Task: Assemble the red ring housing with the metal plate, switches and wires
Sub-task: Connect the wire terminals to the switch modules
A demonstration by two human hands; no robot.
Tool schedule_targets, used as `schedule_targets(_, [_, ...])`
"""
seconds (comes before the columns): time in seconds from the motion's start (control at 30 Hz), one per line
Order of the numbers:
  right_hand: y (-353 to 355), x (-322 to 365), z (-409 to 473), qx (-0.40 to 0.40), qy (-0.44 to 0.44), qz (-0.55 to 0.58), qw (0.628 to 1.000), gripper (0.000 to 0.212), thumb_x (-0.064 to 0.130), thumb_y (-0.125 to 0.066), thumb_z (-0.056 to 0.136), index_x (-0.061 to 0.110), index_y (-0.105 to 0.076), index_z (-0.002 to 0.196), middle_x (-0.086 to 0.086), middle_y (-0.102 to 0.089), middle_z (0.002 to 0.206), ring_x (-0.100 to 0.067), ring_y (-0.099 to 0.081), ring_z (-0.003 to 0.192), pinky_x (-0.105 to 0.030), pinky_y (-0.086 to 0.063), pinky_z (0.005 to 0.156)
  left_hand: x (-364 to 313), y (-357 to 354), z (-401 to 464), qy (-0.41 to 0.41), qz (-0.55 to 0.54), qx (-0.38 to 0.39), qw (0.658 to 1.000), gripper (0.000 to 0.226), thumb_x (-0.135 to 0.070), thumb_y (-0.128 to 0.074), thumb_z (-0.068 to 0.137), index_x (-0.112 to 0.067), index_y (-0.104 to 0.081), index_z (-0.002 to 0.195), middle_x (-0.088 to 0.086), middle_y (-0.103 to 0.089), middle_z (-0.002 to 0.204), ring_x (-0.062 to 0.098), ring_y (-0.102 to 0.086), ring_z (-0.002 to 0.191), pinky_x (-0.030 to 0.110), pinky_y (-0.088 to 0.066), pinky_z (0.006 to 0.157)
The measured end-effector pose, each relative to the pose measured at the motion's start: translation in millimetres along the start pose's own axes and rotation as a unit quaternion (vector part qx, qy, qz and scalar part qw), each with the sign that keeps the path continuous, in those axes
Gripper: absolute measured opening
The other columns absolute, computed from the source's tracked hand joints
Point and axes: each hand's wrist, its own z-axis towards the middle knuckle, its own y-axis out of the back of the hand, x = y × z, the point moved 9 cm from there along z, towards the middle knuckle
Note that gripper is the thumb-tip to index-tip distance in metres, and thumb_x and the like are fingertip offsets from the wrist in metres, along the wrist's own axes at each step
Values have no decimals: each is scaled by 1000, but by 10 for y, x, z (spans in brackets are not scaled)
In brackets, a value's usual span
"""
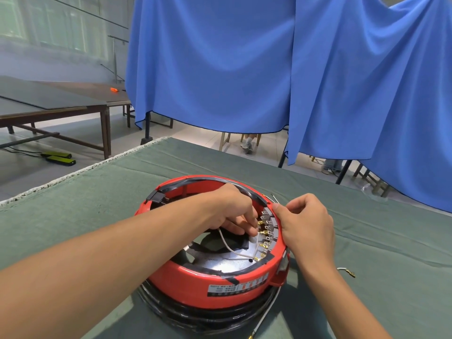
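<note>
Red ring housing (212, 285) mid-bench; left hand (232, 214) pinches a white wire (226, 243), masking switches (267, 226); right hand (305, 223), fingers curled, grips the rim; loose wire (346, 271) near the right edge.

Left arm: bare forearm comes in from the lower left and reaches forward, to the right.
Left hand (233, 211): palm turned down, fingers bent downward, the fingertips (253, 231) close together in a pinch; what they pinch is too small to tell.
Right arm: bare forearm comes in from the lower right and goes up to the wrist.
Right hand (307, 225): back of the hand faces the camera, fingers curled, thumb tip and forefinger tip near each other at the upper left.
</note>
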Motion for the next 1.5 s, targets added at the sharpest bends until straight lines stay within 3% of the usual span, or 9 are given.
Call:
schedule_targets(0.43, [12, -34, 30, 1, -19, -7, 1000, 30, 39, -73, 78, 20, -51, 69, 10, -55, 67, -16, -50, 67, -32, -30, 55, -44, 3, 33, -12, 22, -16, 1000, 13, 7, -59, 80, -5, -60, 82, 7, -68, 70, 12, -63, 45, 14, -40, 37])
schedule_targets(0.63, [-12, -33, 30, 26, -20, -16, 999, 30, 41, -71, 80, 20, -53, 69, 6, -59, 69, -18, -54, 71, -32, -35, 56, -120, 61, 0, -38, 115, -34, 992, 17, -6, -72, 76, -2, -68, 92, 13, -69, 84, 16, -56, 53, 19, -36, 40])
schedule_targets(0.77, [-18, -29, 19, 34, -17, -10, 999, 32, 42, -70, 80, 19, -52, 67, 5, -59, 68, -18, -55, 69, -31, -35, 55, -223, 83, -80, -97, 191, -51, 975, 14, -15, -74, 78, -7, -73, 89, 9, -66, 76, 17, -49, 55, 21, -36, 42])
schedule_targets(0.87, [-51, -2, 11, 42, -11, -2, 999, 31, 41, -71, 79, 19, -52, 67, 5, -60, 67, -18, -55, 69, -32, -36, 55, -290, 12, -168, -131, 294, -59, 945, 5, -15, -69, 79, -15, -69, 83, 8, -70, 86, 23, -62, 75, 29, -50, 61])
schedule_targets(0.97, [-74, 8, 13, 51, -11, -1, 999, 29, 41, -71, 78, 20, -53, 71, 5, -60, 71, -20, -56, 73, -34, -41, 61, -381, -5, -327, -157, 408, -153, 886, 14, -20, -62, 83, -16, -62, 96, 3, -66, 98, 25, -59, 87, 33, -40, 67])
schedule_targets(1.07, [-60, 22, 19, 61, -13, -1, 998, 28, 41, -73, 77, 22, -53, 74, 9, -59, 74, -19, -57, 77, -36, -44, 65, -384, 35, -423, -169, 406, -207, 874, 7, -20, -58, 83, -17, -56, 88, 5, -61, 93, 28, -54, 82, 33, -36, 66])
schedule_targets(1.23, [-98, 78, 3, 106, -12, -23, 994, 32, 46, -75, 69, 27, -52, 82, 15, -62, 76, -15, -61, 80, -35, -49, 69, -288, -35, -410, -186, 358, -93, 910, 13, -21, -68, 80, -27, -60, 71, -2, -62, 77, 23, -63, 83, 31, -48, 70])
schedule_targets(1.4, [-136, 121, -44, 125, -2, -41, 991, 34, 41, -79, 64, 28, -56, 85, 13, -67, 82, -15, -64, 83, -40, -54, 76, -308, -11, -430, -215, 388, -104, 890, 6, -24, -69, 81, -27, -71, 86, -4, -55, 75, 22, -56, 78, 28, -37, 63])
schedule_targets(1.5, [-136, 108, -37, 122, -3, -42, 992, 30, 39, -78, 66, 28, -57, 83, 13, -67, 84, -16, -64, 86, -40, -53, 78, -365, -4, -476, -230, 422, -120, 868, 13, -21, -64, 82, -28, -71, 89, -2, -64, 88, 24, -60, 87, 28, -34, 63])
